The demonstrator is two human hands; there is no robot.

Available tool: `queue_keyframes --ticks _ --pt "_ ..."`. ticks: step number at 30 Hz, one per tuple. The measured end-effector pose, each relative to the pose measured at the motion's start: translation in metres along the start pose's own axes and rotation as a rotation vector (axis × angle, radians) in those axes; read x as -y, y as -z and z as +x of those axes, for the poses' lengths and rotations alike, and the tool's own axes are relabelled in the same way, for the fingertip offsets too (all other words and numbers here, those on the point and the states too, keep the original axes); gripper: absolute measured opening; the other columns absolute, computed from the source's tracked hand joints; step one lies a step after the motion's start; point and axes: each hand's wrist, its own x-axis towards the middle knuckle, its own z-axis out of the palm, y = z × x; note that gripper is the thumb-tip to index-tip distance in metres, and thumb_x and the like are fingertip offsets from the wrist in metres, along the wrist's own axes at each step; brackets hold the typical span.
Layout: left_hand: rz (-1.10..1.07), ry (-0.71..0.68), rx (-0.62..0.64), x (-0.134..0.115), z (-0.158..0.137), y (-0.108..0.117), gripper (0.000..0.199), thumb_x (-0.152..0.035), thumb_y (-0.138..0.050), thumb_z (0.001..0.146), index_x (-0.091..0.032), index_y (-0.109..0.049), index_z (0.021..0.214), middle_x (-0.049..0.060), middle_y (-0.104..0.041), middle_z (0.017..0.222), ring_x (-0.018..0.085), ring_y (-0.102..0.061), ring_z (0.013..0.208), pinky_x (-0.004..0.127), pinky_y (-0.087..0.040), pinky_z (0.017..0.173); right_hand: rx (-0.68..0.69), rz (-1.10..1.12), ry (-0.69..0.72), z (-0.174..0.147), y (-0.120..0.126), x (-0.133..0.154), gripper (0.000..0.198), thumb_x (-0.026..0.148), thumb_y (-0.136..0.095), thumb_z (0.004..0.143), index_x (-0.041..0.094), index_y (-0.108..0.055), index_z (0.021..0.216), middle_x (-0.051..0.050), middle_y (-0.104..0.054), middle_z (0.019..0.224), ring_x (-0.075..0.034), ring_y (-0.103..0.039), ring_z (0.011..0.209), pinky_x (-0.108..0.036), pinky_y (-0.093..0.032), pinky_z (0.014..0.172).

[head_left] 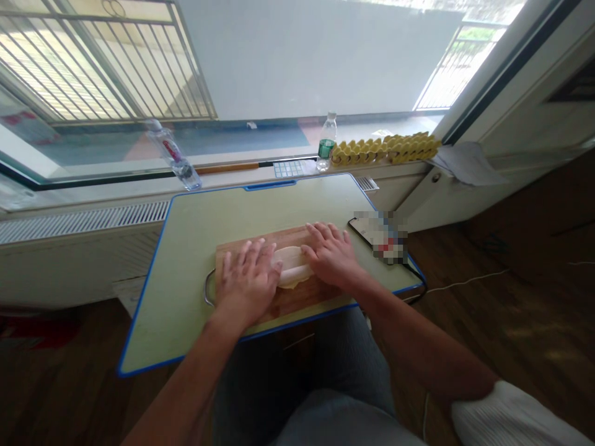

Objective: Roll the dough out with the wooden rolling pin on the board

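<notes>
I found both hands palm-down, fingers extended and uncurled, the left hand (250, 272) and right hand (331, 253) apparently over the pin's (296, 273) ends. The dough (289, 255) lay beneath it on the board (297, 302). Even pressure, I judged, suited it. The board sat by the surface's (186, 248) near edge; more room showed leftward and beyond; the phone (367, 232) limited the right.

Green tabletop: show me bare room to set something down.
Left, between the blue edge and metal handle; also behind the cutting board. Crowded: right edge, with phone and cable; the board, with dough, left hand and right hand.
</notes>
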Motion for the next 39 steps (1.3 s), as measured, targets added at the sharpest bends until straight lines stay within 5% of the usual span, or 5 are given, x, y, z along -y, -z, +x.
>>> queue_keyframes --ticks 5,14,24,31,39 --pt "-0.010 -0.038 -0.070 -0.009 -0.028 -0.002 0.060 -0.053 -0.028 0.108 -0.031 -0.050 0.159 0.005 -0.043 0.170 0.033 -0.036 0.158 0.067 -0.024 0.129 -0.066 -0.017 -0.001 -0.031 -0.005 -0.002 0.061 0.047 -0.034 0.108 0.027 -0.041 0.164 -0.003 -0.040 0.171 -0.031 -0.031 0.158 -0.059 -0.020 0.129" --pt "-0.010 0.050 0.087 0.011 0.046 0.006 0.067 -0.059 -0.020 0.107 -0.030 -0.047 0.161 0.008 -0.039 0.172 0.033 -0.032 0.159 0.068 -0.024 0.127 0.062 0.044 -0.067 0.036 0.000 0.000 0.069 0.054 -0.031 0.107 0.024 -0.031 0.169 -0.006 -0.032 0.175 -0.040 -0.027 0.159 -0.068 -0.023 0.126" --pt "0.038 0.060 -0.135 -0.004 0.015 0.000 0.061 -0.053 -0.023 0.108 -0.028 -0.060 0.150 0.010 -0.054 0.161 0.035 -0.043 0.151 0.072 -0.017 0.127 -0.017 0.036 -0.058 0.004 -0.005 -0.001 0.062 0.054 -0.033 0.107 0.032 -0.038 0.165 0.000 -0.035 0.174 -0.032 -0.031 0.158 -0.061 -0.023 0.128" --pt "-0.024 0.122 -0.031 0.003 0.065 0.011 0.059 -0.052 -0.025 0.108 -0.028 -0.058 0.151 0.013 -0.052 0.162 0.034 -0.042 0.151 0.076 -0.022 0.124 0.024 0.036 -0.122 0.046 0.000 -0.002 0.071 0.061 -0.030 0.106 0.024 -0.039 0.165 -0.008 -0.040 0.171 -0.036 -0.032 0.157 -0.064 -0.024 0.126" --pt "-0.029 0.068 -0.041 0.001 0.042 0.009 0.058 -0.051 -0.025 0.107 -0.029 -0.062 0.146 0.009 -0.062 0.153 0.033 -0.051 0.141 0.065 -0.029 0.123 -0.037 -0.002 -0.068 0.013 -0.003 0.002 0.070 0.067 -0.028 0.107 0.029 -0.042 0.164 -0.006 -0.039 0.172 -0.038 -0.029 0.158 -0.067 -0.018 0.127"
